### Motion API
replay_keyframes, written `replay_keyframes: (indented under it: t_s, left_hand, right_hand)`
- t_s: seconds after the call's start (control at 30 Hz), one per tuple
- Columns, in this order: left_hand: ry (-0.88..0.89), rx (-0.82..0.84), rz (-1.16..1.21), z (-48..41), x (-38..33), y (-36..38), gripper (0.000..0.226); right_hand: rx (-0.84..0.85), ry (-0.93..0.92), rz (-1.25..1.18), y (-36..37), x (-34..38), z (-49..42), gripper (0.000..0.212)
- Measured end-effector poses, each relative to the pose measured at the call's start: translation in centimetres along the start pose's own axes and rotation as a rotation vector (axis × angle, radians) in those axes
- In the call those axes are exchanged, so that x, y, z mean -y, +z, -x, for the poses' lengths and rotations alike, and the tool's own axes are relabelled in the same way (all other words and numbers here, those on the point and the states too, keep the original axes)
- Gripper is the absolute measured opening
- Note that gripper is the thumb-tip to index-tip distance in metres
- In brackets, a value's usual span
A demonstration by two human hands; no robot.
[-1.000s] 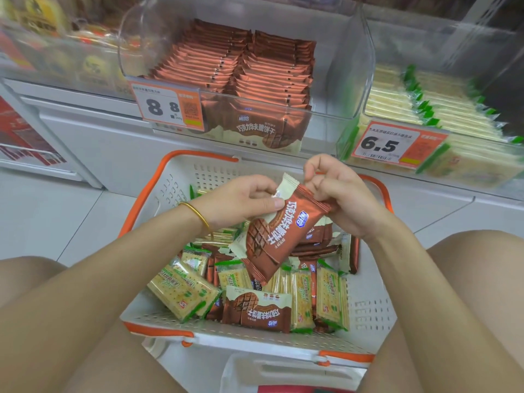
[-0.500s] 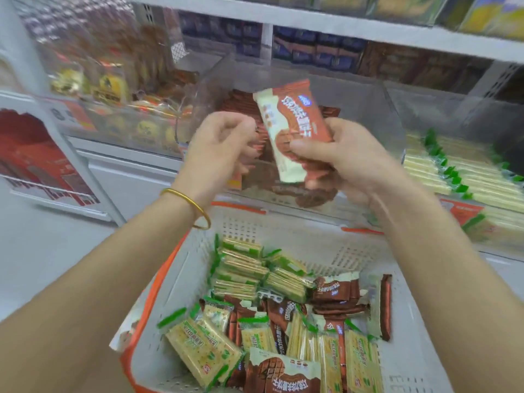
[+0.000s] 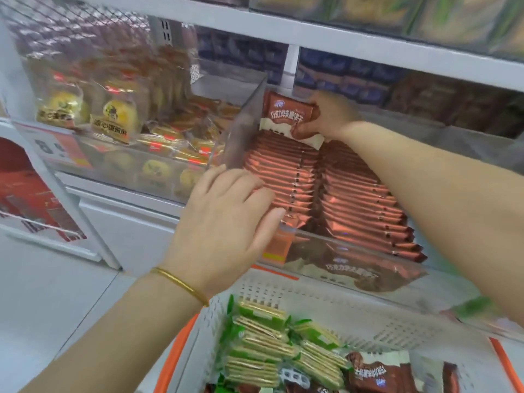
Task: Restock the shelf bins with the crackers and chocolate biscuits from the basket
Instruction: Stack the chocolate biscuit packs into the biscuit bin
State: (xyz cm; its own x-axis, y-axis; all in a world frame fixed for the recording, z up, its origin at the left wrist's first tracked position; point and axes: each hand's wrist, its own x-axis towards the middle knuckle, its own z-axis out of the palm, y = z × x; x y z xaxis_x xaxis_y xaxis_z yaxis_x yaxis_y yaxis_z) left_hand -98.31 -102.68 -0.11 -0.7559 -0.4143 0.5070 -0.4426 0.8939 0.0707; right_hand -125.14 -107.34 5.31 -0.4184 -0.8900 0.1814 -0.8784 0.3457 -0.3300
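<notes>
Light is bright, even and cool, falling from overhead with hardly a shadow — only a soft dark band lies under the shelf edge [image 3: 340, 35] above the clear bin [image 3: 241, 131], whose plastic walls carry a milky sheen and pale glare. Sharpness is best inside the bin, where print on the chocolate biscuit packet [image 3: 286, 116] can be made out, though motion blur softens everything. Left of the bin and far right of it all turns hazy — shelf lines bow toward the frame's edges, and a green smear sits below and right of the bin.
</notes>
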Motion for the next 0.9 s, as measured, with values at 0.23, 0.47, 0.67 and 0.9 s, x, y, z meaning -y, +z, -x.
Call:
replay_keyframes:
  t_s: [0.23,0.47,0.67,0.9]
  left_hand:
    - [-0.016,0.008,0.031,-0.3,-0.8,0.9,0.040]
    - [-0.026,-0.005,0.029,-0.2,-0.9,0.8,0.039]
    - [0.002,-0.082,0.053,0.1,-0.9,0.9,0.037]
    - [0.162,-0.226,0.068,1.3,-4.7,0.3,0.030]
  right_hand:
    - [-0.320,0.036,0.274,2.7,-0.6,-0.4,0.067]
    - [-0.363,0.042,0.479,3.1,-0.5,-0.6,0.070]
    - [-0.317,0.099,0.438,1.6,0.2,0.5,0.060]
    - [-0.358,-0.093,-0.109,-4.1,3.5,16.1,0.015]
